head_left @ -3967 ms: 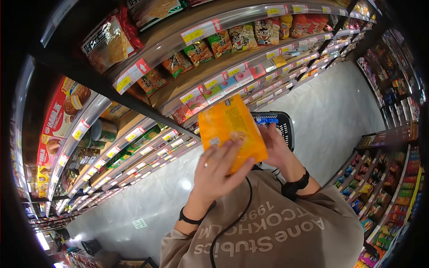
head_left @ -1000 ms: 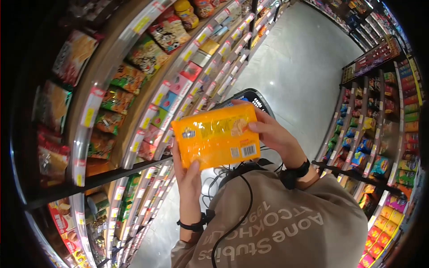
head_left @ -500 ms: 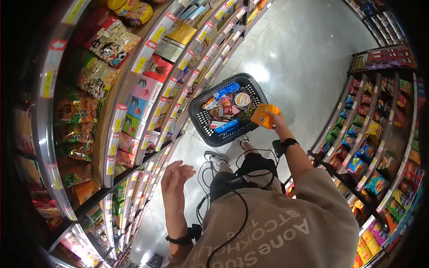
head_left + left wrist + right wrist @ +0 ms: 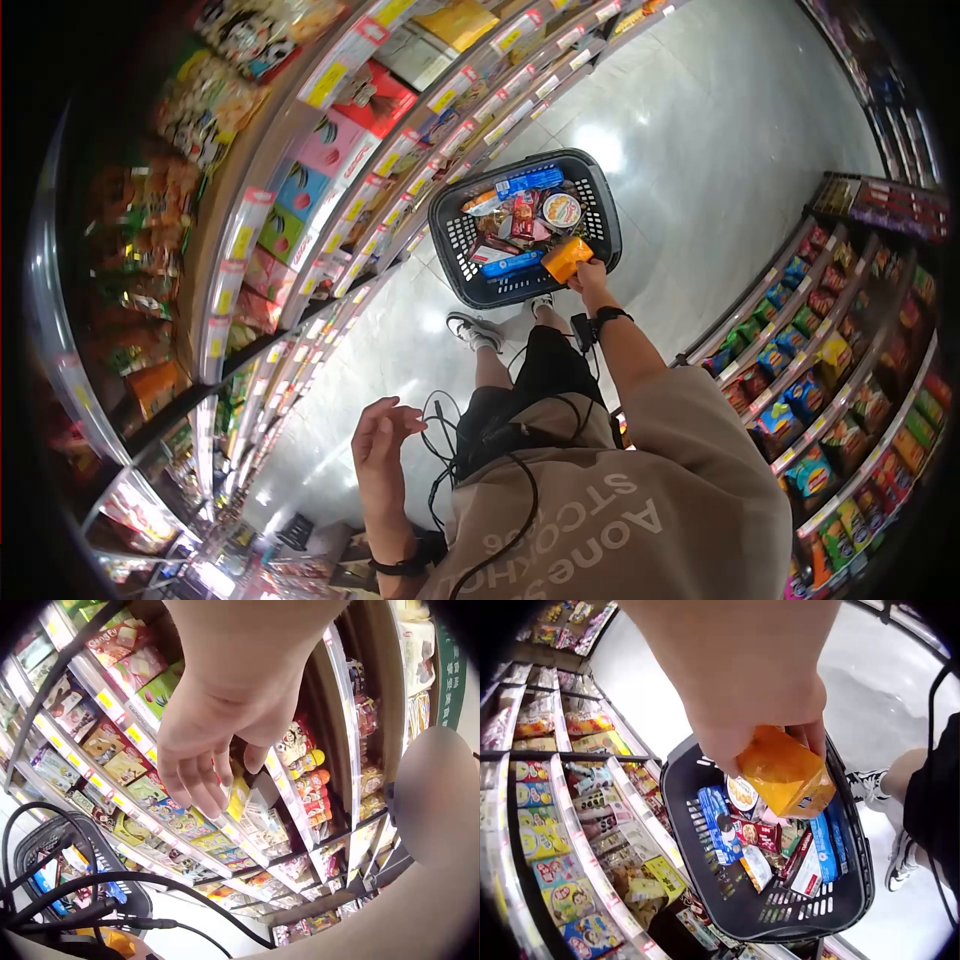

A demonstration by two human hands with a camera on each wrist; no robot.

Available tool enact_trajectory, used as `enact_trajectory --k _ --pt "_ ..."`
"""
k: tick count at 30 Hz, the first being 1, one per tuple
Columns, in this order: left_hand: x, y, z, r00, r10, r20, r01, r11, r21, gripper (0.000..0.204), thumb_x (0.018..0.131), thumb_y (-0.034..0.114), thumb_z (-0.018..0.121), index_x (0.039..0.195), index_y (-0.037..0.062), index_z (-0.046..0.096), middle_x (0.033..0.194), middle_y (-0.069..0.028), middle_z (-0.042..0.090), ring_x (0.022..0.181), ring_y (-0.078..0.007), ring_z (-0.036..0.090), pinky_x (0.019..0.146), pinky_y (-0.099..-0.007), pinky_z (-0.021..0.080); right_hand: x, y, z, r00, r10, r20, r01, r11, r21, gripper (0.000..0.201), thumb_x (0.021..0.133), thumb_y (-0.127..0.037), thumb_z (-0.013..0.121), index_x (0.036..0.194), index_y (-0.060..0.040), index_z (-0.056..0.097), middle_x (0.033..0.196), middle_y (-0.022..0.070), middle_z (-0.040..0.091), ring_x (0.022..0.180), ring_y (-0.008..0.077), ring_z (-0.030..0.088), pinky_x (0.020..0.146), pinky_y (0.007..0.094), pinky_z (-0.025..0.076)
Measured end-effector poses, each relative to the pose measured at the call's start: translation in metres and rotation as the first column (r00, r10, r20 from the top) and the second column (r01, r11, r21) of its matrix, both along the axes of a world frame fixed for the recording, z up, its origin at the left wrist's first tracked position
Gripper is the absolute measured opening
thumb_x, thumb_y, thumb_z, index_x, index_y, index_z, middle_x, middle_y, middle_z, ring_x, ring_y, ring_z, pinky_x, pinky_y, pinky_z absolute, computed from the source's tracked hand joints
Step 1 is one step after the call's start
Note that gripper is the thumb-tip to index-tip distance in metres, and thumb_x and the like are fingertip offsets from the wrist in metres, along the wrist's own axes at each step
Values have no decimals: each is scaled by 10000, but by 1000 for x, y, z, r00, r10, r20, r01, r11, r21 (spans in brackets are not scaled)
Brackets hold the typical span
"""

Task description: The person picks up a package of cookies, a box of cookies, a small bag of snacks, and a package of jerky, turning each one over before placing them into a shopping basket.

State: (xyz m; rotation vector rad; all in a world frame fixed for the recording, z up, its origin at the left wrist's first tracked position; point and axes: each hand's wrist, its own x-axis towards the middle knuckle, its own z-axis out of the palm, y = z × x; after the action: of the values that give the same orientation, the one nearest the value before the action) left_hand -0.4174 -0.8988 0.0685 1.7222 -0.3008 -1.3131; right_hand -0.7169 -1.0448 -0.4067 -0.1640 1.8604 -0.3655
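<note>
The right hand pinches one end of an orange packet over the near right part of a black basket on the floor. In the right wrist view the packet hangs from the fingers above the basket's contents: a round tub, blue packs and a dark red pack. On the other side of the body, the left hand is raised and empty, fingers loosely bent. The left wrist view shows this hand in front of the shelves, touching nothing.
Snack shelves with price tags line the left side, and more shelves of bagged snacks stand at the right. The person's shoes are just below the basket. Black cables dangle by the legs.
The packet, earlier held in both hands, is now in the right hand alone and has moved down over the basket. The left hand let go and stays raised at the left.
</note>
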Motion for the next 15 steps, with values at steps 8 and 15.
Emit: enact_trajectory --k 8,15 --pt "16 50 20 995 101 -18 -103 986 -131 346 1006 245 609 1239 -10 615 1031 -137 702 921 -232 682 912 -419 529 10 -23 55 938 233 258 -207 971 -122 252 976 -178 566 1215 -116 618 1130 90 675 852 275 739 749 433 631" --pt "58 172 43 965 261 -26 -254 904 -345 340 1009 247 606 1232 -10 614 1003 -120 700 939 -238 678 914 -411 517 -1 19 99 873 488 11 -479 862 -167 167 936 -225 539 984 -117 657 793 19 660 659 235 681 548 376 553"
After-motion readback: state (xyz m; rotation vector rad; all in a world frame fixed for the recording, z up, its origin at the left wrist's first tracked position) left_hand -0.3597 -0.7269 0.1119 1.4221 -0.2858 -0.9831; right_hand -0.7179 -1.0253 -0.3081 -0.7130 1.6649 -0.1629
